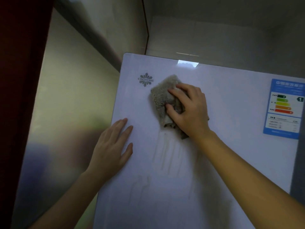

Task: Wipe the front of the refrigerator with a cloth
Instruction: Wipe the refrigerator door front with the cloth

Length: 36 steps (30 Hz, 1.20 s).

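The white refrigerator door (231,146) fills the middle and right of the head view. My right hand (189,108) presses a crumpled grey cloth (162,95) flat against the upper part of the door, just right of a grey brand logo (145,79). Fingers curl over the cloth's right side. My left hand (113,146) lies flat and open on the door near its left edge, lower than the cloth and apart from it. Faint wet streaks (166,154) run down the door below the cloth.
A blue energy label (284,108) is stuck at the door's upper right. A glossy beige wall panel (69,96) stands to the left of the refrigerator, with a dark red edge (16,80) at the far left. Tiled wall rises behind the fridge top.
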{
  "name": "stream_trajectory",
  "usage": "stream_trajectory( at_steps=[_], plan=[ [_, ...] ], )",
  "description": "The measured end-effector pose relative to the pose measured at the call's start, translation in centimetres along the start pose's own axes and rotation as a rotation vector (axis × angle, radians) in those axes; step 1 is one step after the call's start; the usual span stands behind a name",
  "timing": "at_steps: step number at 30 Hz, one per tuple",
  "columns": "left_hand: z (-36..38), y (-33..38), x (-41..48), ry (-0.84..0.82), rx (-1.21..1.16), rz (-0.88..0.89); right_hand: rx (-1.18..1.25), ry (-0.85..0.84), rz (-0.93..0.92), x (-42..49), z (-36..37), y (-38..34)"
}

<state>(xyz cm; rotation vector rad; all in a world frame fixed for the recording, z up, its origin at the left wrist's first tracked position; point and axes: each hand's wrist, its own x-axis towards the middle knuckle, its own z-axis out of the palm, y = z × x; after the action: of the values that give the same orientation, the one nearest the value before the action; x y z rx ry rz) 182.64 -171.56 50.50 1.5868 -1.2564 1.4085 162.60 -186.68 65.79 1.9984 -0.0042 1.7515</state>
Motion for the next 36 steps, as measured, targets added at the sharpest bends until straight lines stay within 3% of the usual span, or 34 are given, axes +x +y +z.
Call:
stream_trajectory(
  at_steps=[5, 9, 11, 18, 20, 25, 27, 33, 36],
  plan=[
    [0.4, -0.5, -0.9, 0.032, 0.008, -0.001, 0.045, -0.030, 0.001, 1.5, 2.1, -2.2],
    [0.6, -0.7, -1.5, 0.034, 0.015, -0.001, 0.049, -0.147, -0.279, -0.5, 2.9, -3.4],
    [0.6, -0.7, -1.6, 0.026, 0.021, -0.002, 0.033, -0.161, -0.320, 0.3, 2.8, -2.9],
    [0.6, -0.7, -1.5, 0.050, 0.033, 0.010, 0.052, 0.067, 0.053, 7.2, 3.6, -1.9],
    [0.6, -0.8, -1.6, 0.051, 0.035, 0.016, 0.079, 0.031, 0.048, 6.7, 4.3, -3.3],
    [0.7, -0.9, -1.6, 0.045, 0.033, 0.021, 0.055, -0.163, -0.308, 1.4, 4.9, -4.9],
    [0.7, -0.8, -1.6, 0.039, 0.030, 0.020, 0.048, -0.105, -0.276, 1.3, 4.1, -3.4],
    [1.0, -0.5, -1.8, 0.061, 0.025, 0.012, 0.040, 0.146, 0.123, 2.9, 0.9, 0.7],
    [1.0, -0.6, -1.8, 0.056, 0.014, 0.013, 0.015, 0.079, 0.011, 0.6, 0.7, 0.1]
  ],
)
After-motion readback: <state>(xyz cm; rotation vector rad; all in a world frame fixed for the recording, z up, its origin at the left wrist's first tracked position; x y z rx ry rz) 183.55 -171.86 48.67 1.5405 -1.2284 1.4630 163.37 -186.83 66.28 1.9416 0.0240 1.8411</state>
